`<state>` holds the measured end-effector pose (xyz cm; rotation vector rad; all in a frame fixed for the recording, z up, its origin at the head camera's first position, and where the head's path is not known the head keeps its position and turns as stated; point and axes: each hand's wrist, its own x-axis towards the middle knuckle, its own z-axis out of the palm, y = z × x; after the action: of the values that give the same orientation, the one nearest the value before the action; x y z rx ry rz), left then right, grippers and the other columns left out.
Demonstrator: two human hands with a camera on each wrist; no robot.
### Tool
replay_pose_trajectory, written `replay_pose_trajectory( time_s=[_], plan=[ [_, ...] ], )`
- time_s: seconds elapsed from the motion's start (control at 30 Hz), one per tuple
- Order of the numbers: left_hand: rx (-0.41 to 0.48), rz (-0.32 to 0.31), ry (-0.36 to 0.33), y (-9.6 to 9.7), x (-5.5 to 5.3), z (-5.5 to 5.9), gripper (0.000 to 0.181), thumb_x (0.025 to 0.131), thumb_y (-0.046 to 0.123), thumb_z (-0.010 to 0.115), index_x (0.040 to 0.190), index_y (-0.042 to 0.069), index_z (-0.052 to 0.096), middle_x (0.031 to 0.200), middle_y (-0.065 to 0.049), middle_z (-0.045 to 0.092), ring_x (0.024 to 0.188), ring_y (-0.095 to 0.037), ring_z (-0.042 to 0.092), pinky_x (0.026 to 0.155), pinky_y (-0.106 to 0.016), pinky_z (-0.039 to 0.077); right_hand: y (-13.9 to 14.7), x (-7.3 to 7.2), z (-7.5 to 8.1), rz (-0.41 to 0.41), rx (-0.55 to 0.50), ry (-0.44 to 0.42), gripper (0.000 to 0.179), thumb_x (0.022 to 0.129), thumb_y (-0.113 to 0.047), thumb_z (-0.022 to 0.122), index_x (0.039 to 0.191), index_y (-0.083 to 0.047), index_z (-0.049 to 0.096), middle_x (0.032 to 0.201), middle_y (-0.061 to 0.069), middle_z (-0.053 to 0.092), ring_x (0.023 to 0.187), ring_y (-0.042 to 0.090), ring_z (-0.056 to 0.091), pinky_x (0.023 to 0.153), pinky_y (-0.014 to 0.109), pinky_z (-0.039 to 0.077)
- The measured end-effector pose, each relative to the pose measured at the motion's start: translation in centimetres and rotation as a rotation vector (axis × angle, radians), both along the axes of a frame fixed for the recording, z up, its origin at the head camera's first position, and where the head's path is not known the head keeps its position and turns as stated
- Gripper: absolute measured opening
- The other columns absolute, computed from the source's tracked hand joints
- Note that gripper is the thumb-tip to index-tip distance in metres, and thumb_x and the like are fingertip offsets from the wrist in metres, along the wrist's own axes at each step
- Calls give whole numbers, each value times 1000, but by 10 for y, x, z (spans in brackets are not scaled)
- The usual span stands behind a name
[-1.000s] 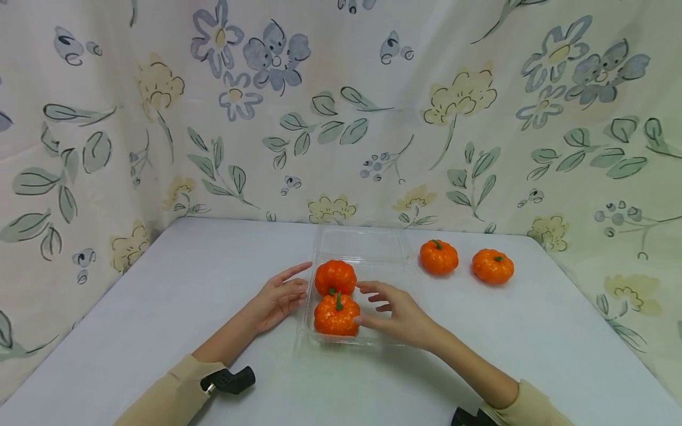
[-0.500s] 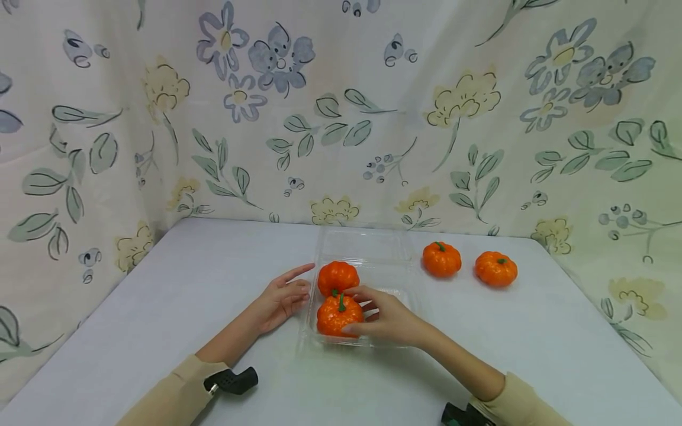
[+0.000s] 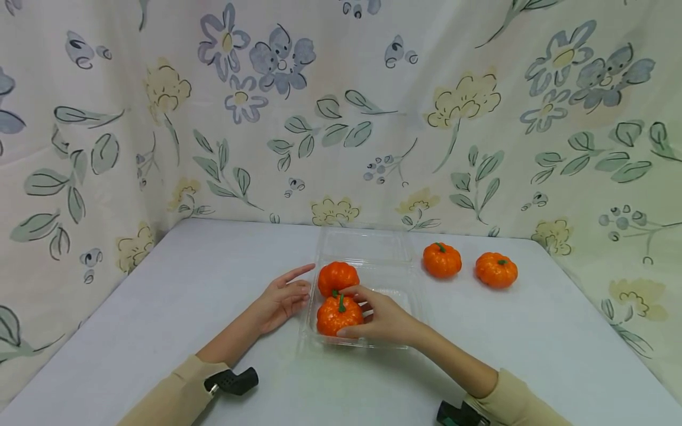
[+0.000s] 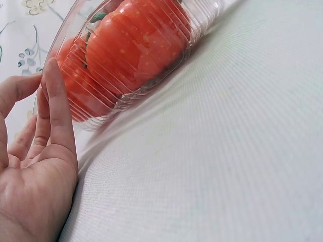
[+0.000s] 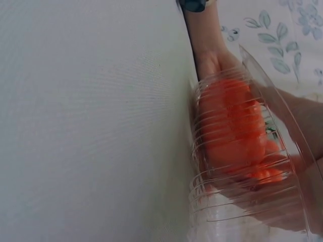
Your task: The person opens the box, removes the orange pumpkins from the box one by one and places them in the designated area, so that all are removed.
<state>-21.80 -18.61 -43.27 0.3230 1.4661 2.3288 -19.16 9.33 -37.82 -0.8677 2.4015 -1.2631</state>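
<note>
A clear plastic clamshell box [image 3: 396, 296] lies with its lid folded back on the white table. Two small orange pumpkins with green stems sit along its left side, a rear pumpkin [image 3: 338, 276] and a front pumpkin [image 3: 335, 318]. My right hand [image 3: 385, 319] reaches into the box and grips the front pumpkin, thumb at its near side and fingers at its far right. The right wrist view shows this pumpkin [image 5: 229, 126] through the ribbed wall. My left hand [image 3: 279, 302] rests against the box's left side, fingers relaxed; in the left wrist view its fingertips [image 4: 54, 75] touch the wall.
Two more orange pumpkins, a nearer-box pumpkin [image 3: 441, 261] and a far-right pumpkin [image 3: 496, 271], stand on the table [image 3: 213, 260] right of the box. A floral curtain [image 3: 341, 118] hangs behind and along both sides.
My right hand has moved left and its fingers have closed in around the front pumpkin. The left hand has stayed by the box's left side.
</note>
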Motion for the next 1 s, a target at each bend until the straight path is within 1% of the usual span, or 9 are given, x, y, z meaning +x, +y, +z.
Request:
replay_pose_trajectory(
  time_s=[0.1,0.23,0.5,0.63,0.83,1.0],
  plan=[
    [-5,3,-3,0,0,1,61,106,-5,47,164,2,29,103,0,63,82,-7,67,82,-18,60,-2,1,0,-18,12,12,65,88,-22,87,142,-1,57,130,17,65,113,30,66,92,38,63],
    [-3,8,-5,0,0,1,61,106,-4,47,164,2,29,103,0,63,83,-7,66,84,-18,60,-5,4,1,-61,38,25,66,86,-24,89,141,-3,58,128,14,66,112,28,66,91,36,63],
    [12,8,-10,0,0,1,61,107,-4,46,165,1,28,102,0,63,85,-7,67,86,-19,60,-10,6,0,-120,63,75,65,82,-26,92,136,-5,61,121,11,70,107,26,66,87,34,63],
    [14,6,-16,0,0,2,61,107,-4,46,165,2,28,103,0,63,85,-6,68,85,-19,60,-11,6,0,-127,61,85,64,82,-25,92,134,-4,61,119,11,71,106,26,67,86,34,64],
    [20,5,-20,0,1,2,61,107,-5,46,165,2,28,103,0,63,85,-7,68,84,-19,61,-10,7,1,-127,39,82,63,82,-24,92,133,-3,62,118,11,71,103,24,67,85,32,63],
    [24,5,-19,0,1,2,60,107,-5,46,164,3,30,103,0,63,85,-7,68,84,-19,61,-8,7,3,-141,35,78,63,81,-24,92,133,-3,63,118,10,71,100,22,67,84,31,63]
  ],
)
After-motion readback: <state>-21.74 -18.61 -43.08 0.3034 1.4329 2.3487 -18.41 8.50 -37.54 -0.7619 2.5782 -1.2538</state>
